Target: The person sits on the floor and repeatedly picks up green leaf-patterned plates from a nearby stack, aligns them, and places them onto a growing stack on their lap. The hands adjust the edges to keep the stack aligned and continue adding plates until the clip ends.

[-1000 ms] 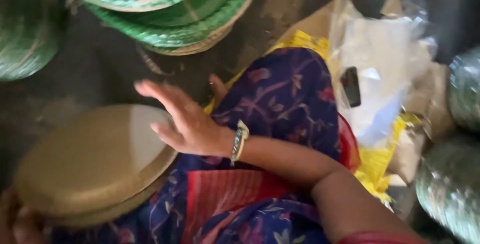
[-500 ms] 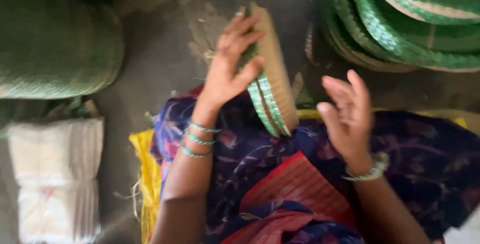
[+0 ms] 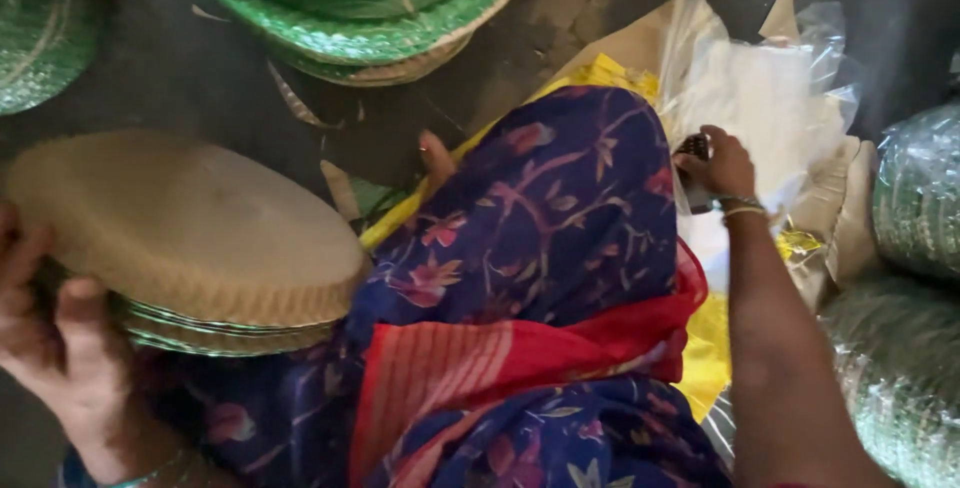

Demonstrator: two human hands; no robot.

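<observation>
A person sits on a dark floor [image 3: 210,88], knee draped in blue floral cloth [image 3: 560,228]. Left of the knee, the left hand [image 3: 60,348] grips the near edge of a stack of leaf plates [image 3: 190,238] lying bottom-up, its long axis running left to right. Right of the knee, the right hand [image 3: 722,163] closes on a small dark object [image 3: 695,148] over clear plastic bags [image 3: 770,98]. Beyond the knee lie green plates [image 3: 370,8], with bare floor between them and the stack.
</observation>
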